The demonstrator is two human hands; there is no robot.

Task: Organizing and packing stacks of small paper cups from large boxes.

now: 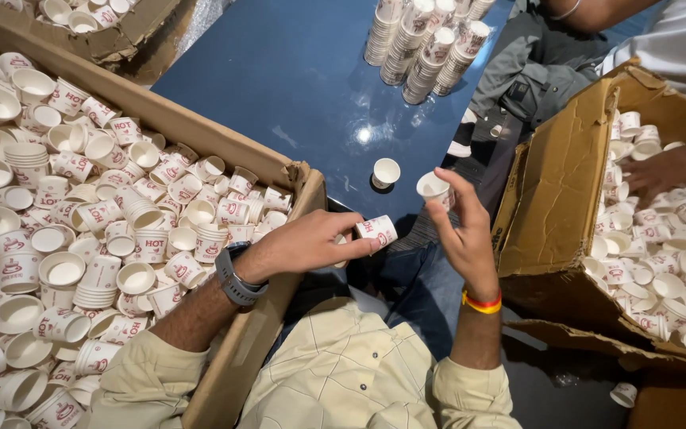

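My left hand reaches out over the corner of the left cardboard box and grips a small white paper cup with red print, held sideways at the fingertips. My right hand is raised just to its right and pinches another small paper cup upright between thumb and fingers. The two hands are close together above my lap. A single loose cup stands on the blue table just beyond them.
The left box is full of several loose paper cups. A torn cardboard box on the right holds more cups, with another person's hand in it. Stacks of nested cups stand on the blue table.
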